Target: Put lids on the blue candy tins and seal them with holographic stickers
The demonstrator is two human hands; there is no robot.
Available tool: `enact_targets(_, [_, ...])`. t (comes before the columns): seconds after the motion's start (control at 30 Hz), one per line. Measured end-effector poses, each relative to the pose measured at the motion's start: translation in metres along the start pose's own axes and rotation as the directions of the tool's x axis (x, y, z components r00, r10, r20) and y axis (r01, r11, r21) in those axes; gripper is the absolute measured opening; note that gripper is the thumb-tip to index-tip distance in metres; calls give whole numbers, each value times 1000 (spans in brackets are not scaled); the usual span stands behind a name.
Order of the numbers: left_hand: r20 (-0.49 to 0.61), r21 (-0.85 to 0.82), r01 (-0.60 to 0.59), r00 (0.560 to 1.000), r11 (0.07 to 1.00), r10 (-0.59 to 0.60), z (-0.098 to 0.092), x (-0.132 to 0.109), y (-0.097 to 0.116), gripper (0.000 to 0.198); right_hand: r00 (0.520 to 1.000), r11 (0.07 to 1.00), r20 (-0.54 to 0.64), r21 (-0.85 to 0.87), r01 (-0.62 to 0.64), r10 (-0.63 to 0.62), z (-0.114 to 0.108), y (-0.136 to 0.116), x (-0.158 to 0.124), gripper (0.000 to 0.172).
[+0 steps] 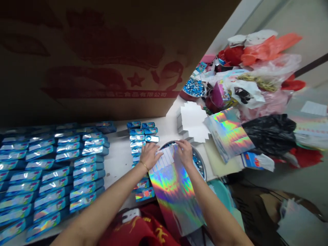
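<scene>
A shiny rainbow holographic sheet (pixel 176 194) slopes from the table edge toward my lap, its top part showing white strips. My left hand (pixel 150 156) grips the sheet's upper left corner, fingers curled and thumb on the white part. At the upper right edge, my right hand (pixel 185 152) pinches the sheet between thumb and fingers; any small piece there is hidden. Beneath the sheet's top is a round metal bowl (pixel 202 163) of small shiny pieces, partly covered. Close to my left hand stand small blue boxes (pixel 137 131) in two columns.
Rows of blue boxes (pixel 87 171) fill the table's left side. A large cardboard carton (pixel 115 61) rises behind them. To the right lie stacked white cut-outs (pixel 193 123), another holographic sheet (pixel 229 133), a black plastic bag (pixel 271 133) and a second bowl (pixel 193 87) of blue pieces.
</scene>
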State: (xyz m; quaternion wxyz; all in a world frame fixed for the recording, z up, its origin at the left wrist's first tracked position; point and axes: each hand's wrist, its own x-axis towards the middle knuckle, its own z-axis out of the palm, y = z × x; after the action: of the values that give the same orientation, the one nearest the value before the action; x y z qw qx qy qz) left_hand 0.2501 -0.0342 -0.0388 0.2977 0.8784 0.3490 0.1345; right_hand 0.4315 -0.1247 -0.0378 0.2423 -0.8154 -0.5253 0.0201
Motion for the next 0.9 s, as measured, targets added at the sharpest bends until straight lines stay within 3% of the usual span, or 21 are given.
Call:
enact_targets(0.1, [43,59,75,996,995,-77,26,9,16,23,978,983,178,-130,130,-106,2,4,0,26])
enact_targets(0.23, [-4,70,164,986,984,-165,41,14,16,12,923,933,325,-219,287,-207,6,7,-2,28])
enact_targets(0.4, [1,41,174,985,984,-174,43,13,16,9,866,893,362,-158,422,-345,2,26,-15,27])
enact_targets(0.5, [-2,13,181,983,983,-181,43,13,17,9,875,910,330,-95,403,-353,-12,23,-22,20])
enact_targets(0.67, [14,-37,174,985,984,-173,43,15,14,9,955,977,216,115,182,-204,-61,-15,-24,13])
enact_targets(0.77, [-27,-220,158,985,963,-168,38,15,11,10,979,914,205,399,-78,-6,-80,-38,-13,11])
enact_targets(0.83, [-52,-490,156,977,857,-208,31,12,10,18,957,773,230,569,-279,176,-79,-49,-4,12])
enact_targets(0.9, [29,-776,208,955,596,-295,19,7,11,35,904,591,283,687,-424,319,-68,-56,4,13])
